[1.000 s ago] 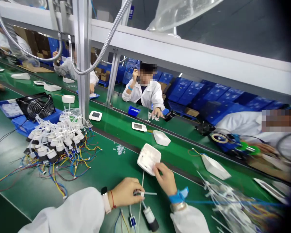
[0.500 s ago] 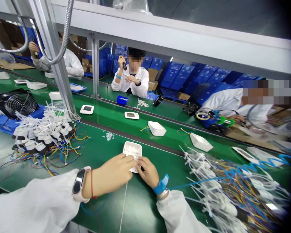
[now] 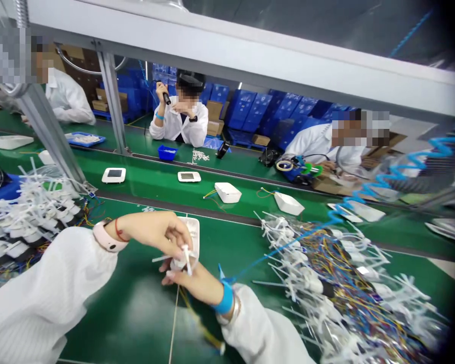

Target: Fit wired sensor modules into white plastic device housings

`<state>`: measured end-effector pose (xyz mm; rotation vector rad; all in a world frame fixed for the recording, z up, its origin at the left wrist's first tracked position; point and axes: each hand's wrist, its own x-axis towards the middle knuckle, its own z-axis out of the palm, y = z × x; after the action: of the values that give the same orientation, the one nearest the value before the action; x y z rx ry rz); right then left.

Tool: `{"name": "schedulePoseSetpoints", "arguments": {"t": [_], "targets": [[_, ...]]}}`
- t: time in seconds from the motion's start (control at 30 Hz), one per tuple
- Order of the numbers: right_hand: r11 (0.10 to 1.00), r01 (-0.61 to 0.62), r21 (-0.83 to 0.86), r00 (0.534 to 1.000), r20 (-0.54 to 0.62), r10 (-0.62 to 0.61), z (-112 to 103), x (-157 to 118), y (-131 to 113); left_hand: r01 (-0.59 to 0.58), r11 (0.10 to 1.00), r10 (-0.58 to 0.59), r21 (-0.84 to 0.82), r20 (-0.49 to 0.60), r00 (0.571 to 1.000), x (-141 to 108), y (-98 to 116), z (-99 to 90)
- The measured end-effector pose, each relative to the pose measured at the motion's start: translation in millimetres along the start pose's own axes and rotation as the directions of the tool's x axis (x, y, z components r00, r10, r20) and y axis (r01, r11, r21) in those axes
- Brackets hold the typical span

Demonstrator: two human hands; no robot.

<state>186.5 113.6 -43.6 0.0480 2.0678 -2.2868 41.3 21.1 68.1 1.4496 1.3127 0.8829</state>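
Just above the near bench, a small white tubing assembly (image 3: 187,259) with thin tubes and trailing coloured wires (image 3: 199,321) is between my hands. My left hand (image 3: 163,235) pinches it from above, fingers closed around its tubes. From below, my right hand (image 3: 195,283) curls around its body, which the fingers partly hide. Right behind them lies an open white plastic housing (image 3: 193,230), partly covered by my left hand. The wires hang toward me and end in a small connector, blurred by motion.
Piles of similar tubed parts with wires lie at left (image 3: 34,217) and right (image 3: 326,288). A green conveyor (image 3: 155,189) beyond carries white housings and screen panels (image 3: 189,176). Co-workers sit across it. A blue coiled cord (image 3: 382,182) crosses at right, linked to my wrist strap.
Both hands have come off the white housing and now hold a tubing assembly with wires above the bench, nearer me. The camera view has shifted to the right.
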Motion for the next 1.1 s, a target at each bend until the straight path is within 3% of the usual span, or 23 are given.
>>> {"name": "schedulePoseSetpoints", "arguments": {"t": [0.07, 0.13, 0.23, 0.3, 0.37, 0.43, 0.53, 0.63, 0.73, 0.83, 1.0, 1.1], "targets": [[0.986, -0.116, 0.118, 0.991, 0.081, 0.107, -20, 2, -9, -0.003, 0.998, -0.006, -0.066, -0.136, 0.991, -4, -11, -2.3], [0.981, -0.168, 0.098, 0.984, 0.068, 0.162, -42, 3, -17, -0.008, 1.0, 0.003, -0.017, -0.302, 0.953, -6, -24, -0.9], [0.976, -0.159, -0.146, 0.986, -0.064, 0.151, -73, 4, -22, -0.004, 0.98, 0.106, 0.198, -0.51, 0.854, -4, -47, 4.4], [0.913, -0.117, -0.39, 0.983, -0.177, 0.051, -88, 7, -21, 0.01, 0.944, 0.196, 0.329, -0.585, 0.787, 1, -65, 7.3], [0.773, -0.084, -0.629, 0.959, -0.262, -0.109, -97, 13, -20, 0.024, 0.913, 0.265, 0.408, -0.636, 0.725, 6, -86, 8.7], [0.599, -0.073, -0.797, 0.936, -0.262, -0.236, -102, 22, -17, 0.03, 0.892, 0.318, 0.451, -0.672, 0.669, 10, -109, 8.4], [0.337, -0.082, -0.938, 0.945, -0.181, -0.274, -103, 41, -12, 0.031, 0.88, 0.36, 0.475, -0.707, 0.609, 14, -141, 5.5], [0.114, -0.109, -0.988, 0.967, -0.132, -0.22, -99, 59, -5, 0.062, 0.897, 0.32, 0.438, -0.74, 0.591, 18, -164, 1.2], [-0.006, -0.13, -0.991, 0.977, -0.127, -0.172, -96, 69, 3, 0.052, 0.915, 0.287, 0.4, -0.737, 0.612, 21, -173, -2.4], [-0.069, -0.151, -0.986, 0.977, -0.139, -0.162, -93, 71, 11, 0.031, 0.916, 0.291, 0.4, -0.718, 0.632, 22, -175, -3.7], [-0.126, -0.184, -0.975, 0.963, -0.153, -0.222, -90, 70, 18, 0.05, 0.878, 0.345, 0.476, -0.702, 0.623, 22, -175, -1.5], [-0.127, -0.113, -0.986, 0.962, -0.077, -0.263, -92, 68, 17, 0.065, 0.839, 0.387, 0.541, -0.676, 0.627, 21, -175, -0.3]]}}
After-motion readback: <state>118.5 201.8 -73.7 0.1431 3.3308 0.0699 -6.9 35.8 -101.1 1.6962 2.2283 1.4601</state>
